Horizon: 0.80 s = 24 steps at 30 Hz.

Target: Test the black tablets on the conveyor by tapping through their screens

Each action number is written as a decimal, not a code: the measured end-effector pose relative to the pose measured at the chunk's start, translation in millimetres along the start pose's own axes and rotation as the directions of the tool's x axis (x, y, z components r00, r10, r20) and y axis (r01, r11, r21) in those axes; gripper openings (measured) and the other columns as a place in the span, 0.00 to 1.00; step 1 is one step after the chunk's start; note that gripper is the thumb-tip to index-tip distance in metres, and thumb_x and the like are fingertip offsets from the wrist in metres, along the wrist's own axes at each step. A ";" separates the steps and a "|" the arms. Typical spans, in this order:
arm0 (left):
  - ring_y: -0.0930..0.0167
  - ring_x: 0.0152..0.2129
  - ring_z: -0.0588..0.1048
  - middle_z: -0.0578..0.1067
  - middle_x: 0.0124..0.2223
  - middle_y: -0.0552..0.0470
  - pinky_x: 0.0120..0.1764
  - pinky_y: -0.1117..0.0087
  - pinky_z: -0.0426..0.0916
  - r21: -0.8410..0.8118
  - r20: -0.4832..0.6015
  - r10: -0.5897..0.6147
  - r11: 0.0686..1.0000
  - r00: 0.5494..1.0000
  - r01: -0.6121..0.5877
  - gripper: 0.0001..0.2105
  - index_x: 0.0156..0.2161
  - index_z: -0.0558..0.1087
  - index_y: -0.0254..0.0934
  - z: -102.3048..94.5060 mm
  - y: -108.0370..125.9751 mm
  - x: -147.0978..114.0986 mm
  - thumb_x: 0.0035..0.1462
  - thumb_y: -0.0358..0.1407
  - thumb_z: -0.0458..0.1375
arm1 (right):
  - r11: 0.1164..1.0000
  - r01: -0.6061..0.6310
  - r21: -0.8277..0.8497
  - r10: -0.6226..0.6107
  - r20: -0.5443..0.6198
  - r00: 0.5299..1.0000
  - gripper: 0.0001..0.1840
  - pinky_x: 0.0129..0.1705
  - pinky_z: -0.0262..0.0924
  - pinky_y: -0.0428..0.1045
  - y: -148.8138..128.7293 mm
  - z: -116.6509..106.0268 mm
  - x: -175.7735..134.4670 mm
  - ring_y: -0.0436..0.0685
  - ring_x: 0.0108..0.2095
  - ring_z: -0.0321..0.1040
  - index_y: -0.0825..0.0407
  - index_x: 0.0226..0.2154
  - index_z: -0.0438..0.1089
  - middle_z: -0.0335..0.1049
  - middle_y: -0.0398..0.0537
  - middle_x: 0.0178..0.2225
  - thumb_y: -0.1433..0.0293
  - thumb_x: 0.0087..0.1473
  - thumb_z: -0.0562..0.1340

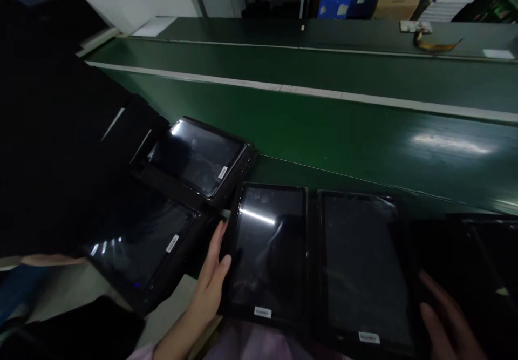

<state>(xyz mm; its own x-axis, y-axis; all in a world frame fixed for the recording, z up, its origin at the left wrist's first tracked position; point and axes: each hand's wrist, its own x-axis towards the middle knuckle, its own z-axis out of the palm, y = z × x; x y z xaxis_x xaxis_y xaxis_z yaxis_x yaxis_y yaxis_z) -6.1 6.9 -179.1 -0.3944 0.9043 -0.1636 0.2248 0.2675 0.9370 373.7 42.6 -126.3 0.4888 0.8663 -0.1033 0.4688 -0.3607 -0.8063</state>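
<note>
The middle tablet (271,263) lies face up with its long sides running away from the person, a white sticker (263,312) at its near end and a streak of light across its far half. At its left edge is the left hand (210,276), thumb and fingers set a little apart along the side; the thumb meets the edge, but I cannot tell whether the hand grips it or only rests there.

Just right of the middle tablet lies the right tablet (364,268), also face up and stickered at its near end. On its far side from the middle tablet, in shadow, is the right hand (449,317), fingers partly bent beside that outer edge; how firmly it holds, if at all, cannot be told. Further right of the middle tablet, something black with pale edges is too dark to make out.

Left of the middle tablet lie two more tablets, both turned at a slant: the upper tablet (196,157), beyond the left hand, and the lower tablet (141,246), nearer the person, with a small blue light (137,284).

Beyond the middle tablet a green belt (324,133) runs crosswise, and past that a ledge (243,31) bears a circuit board (416,26) and a brownish ribbon (437,46). Farthest from the middle tablet stand a blue bin (335,1) and a carton (396,5).
</note>
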 end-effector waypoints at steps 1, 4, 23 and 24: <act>0.59 0.75 0.54 0.56 0.78 0.46 0.73 0.51 0.53 -0.016 -0.011 0.027 1.000 1.000 -0.027 0.34 0.77 0.49 0.49 3.0 -1.2 4.2 0.71 0.49 0.52 | 0.999 0.049 -0.003 -0.049 0.009 0.999 0.33 0.70 0.58 0.73 0.2 1.4 1.0 0.79 0.66 0.65 0.46 0.54 0.77 0.74 0.53 0.63 0.42 0.57 0.64; 0.59 0.76 0.52 0.54 0.79 0.45 0.74 0.52 0.50 -0.016 0.047 0.121 0.993 0.991 -0.121 0.37 0.78 0.49 0.46 11.0 4.5 29.1 0.69 0.51 0.53 | 0.983 0.182 -0.037 -0.182 0.006 0.983 0.30 0.69 0.59 0.70 1.2 5.2 8.3 0.75 0.65 0.67 0.47 0.56 0.76 0.74 0.53 0.63 0.45 0.63 0.60; 0.41 0.75 0.50 0.44 0.80 0.35 0.67 0.34 0.56 0.479 0.308 0.182 0.818 0.934 -0.317 0.52 0.78 0.44 0.48 -9.7 14.3 33.1 0.56 0.51 0.68 | 0.852 0.521 -0.048 -0.521 -0.161 0.838 0.19 0.59 0.63 0.68 9.8 13.1 -12.8 0.71 0.58 0.71 0.48 0.45 0.81 0.74 0.55 0.57 0.58 0.70 0.56; 0.42 0.74 0.51 0.46 0.79 0.35 0.68 0.34 0.55 0.479 0.264 0.180 0.828 0.947 -0.291 0.51 0.77 0.46 0.48 -5.0 15.7 35.5 0.56 0.52 0.67 | 0.807 0.588 -0.052 -0.586 -0.186 0.788 0.19 0.59 0.63 0.68 9.8 11.9 -15.1 0.71 0.58 0.70 0.46 0.43 0.82 0.75 0.54 0.56 0.60 0.70 0.56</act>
<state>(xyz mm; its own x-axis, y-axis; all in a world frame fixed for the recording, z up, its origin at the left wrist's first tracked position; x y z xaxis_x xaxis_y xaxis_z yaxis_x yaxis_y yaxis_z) -21.0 41.6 -168.7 -0.0977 0.9929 -0.0674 0.7280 0.1175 0.6754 362.2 30.1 -139.5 0.2475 0.8301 0.4996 0.7041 0.2002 -0.6813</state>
